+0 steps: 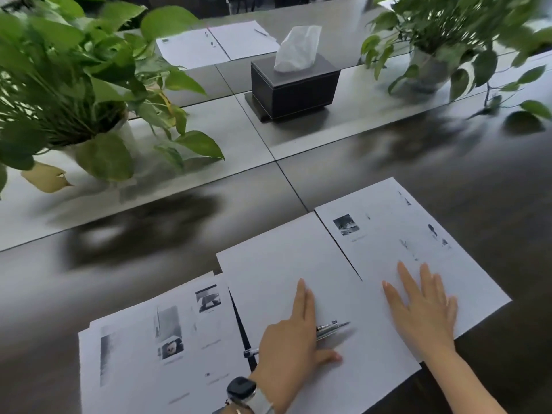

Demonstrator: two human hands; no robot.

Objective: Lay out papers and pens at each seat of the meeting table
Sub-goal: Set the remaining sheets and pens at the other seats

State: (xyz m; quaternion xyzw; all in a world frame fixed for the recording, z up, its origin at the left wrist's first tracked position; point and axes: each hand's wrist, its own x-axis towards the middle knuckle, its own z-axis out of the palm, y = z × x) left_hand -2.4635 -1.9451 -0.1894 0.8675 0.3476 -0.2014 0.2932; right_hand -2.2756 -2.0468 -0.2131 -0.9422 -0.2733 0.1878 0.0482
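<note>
Landmark: black tissue box (294, 85) mid-counter (149, 270). On the near side of the box, three paper lots: blank sheet (286, 279) in the middle, printed sheet (397, 234) touching its right edge, printed stack (155, 348) to its left, partly under it. Left hand (294, 333) flat on the blank sheet, index and middle fingers straight, grip on pens (331, 327) that lie under the palm, tips poking out right; how many pens, cannot tell. Watch (242, 389) on that wrist. Right hand (424, 306) flat, fingers spread, pressing the printed sheet, holding nothing. Beyond the box: two more sheets (215, 44), a pen (260, 32) on the right one. Potted plants left (68, 85) and right (442, 40) of the box.
</note>
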